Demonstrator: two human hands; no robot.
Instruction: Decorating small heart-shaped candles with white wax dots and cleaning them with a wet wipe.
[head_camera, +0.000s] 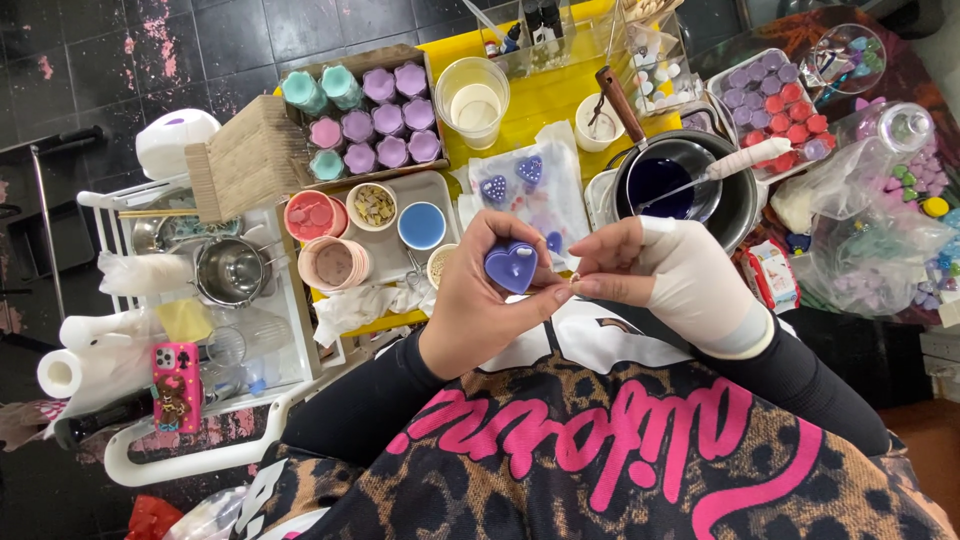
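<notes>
**Nearly trimmed: one purple heart candle in hand, a batch around it**

Right now my left hand (478, 300) cups a small purple heart-shaped wax candle (511, 266), fingers curled under and around it so it sits face-up near my chest. My right hand (668, 282), wrapped in a pale bandage-like glove, pinches something tiny and light at the candle's right edge between thumb and forefinger; it may be the wick end, but it is too small for me to tell.

As I judge it, the pouring and setting are done for this piece: the wax looks solid and already out of its mould. Finishing seems to be what is left. Two more purple hearts (512, 180) lie on a clear plastic sheet (565, 195) just beyond my hands, so some of the batch is out too.

Farther left, a cardboard box of lilac, pink and teal flower-shaped candles (368, 120) stands filled. A dark metal pot with deep blue wax (668, 180) sits far right, a stirrer resting across it, and a clear tray of purple and red candles (775, 105) lies beyond that. Small bowls (372, 207) of colour crowd the grey tray at left.

The yellow table (545, 95) is packed, with little bare room close to me, and the pot stands just beyond my right hand.
</notes>
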